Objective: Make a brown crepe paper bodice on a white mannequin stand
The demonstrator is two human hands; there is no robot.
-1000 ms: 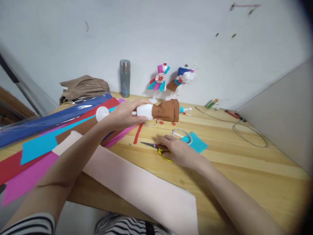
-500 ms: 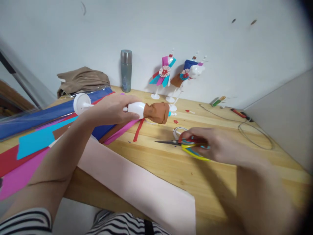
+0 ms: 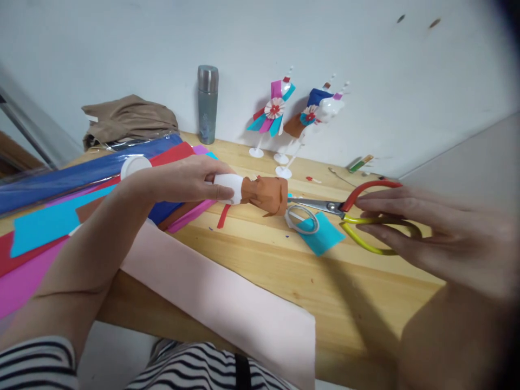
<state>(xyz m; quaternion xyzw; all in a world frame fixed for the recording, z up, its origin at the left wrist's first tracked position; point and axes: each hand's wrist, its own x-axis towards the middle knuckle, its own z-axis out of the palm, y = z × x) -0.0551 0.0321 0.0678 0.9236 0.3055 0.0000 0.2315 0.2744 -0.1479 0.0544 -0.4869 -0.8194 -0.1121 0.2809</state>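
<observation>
My left hand (image 3: pixel 184 177) is wrapped round the white body of a miniature dress form (image 3: pixel 229 187), held sideways over the table. Brown fabric (image 3: pixel 267 195) covers its far part, and its round white base (image 3: pixel 135 165) shows behind my wrist. In my right hand (image 3: pixel 442 227) are scissors (image 3: pixel 319 205) with one red and one yellow handle. Their blades point left, and the tips are at the right end of the brown fabric; whether they touch it I cannot tell. Below the blades lie a white ring of tape (image 3: pixel 303 219) and a turquoise fabric piece (image 3: pixel 325 235).
Several decorated dress forms (image 3: pixel 274 108) stand along the wall, right of a grey-green flask (image 3: pixel 208 105). Coloured fabric strips (image 3: pixel 44 219) lie at left beside folded brown cloth (image 3: pixel 130 122). A long pale pink strip (image 3: pixel 227 292) crosses the table's front edge.
My right hand has raised the scissors and brought them up to the end of the brown fabric. The turquoise piece now shows beneath. My left hand keeps its hold, and the view has shifted slightly.
</observation>
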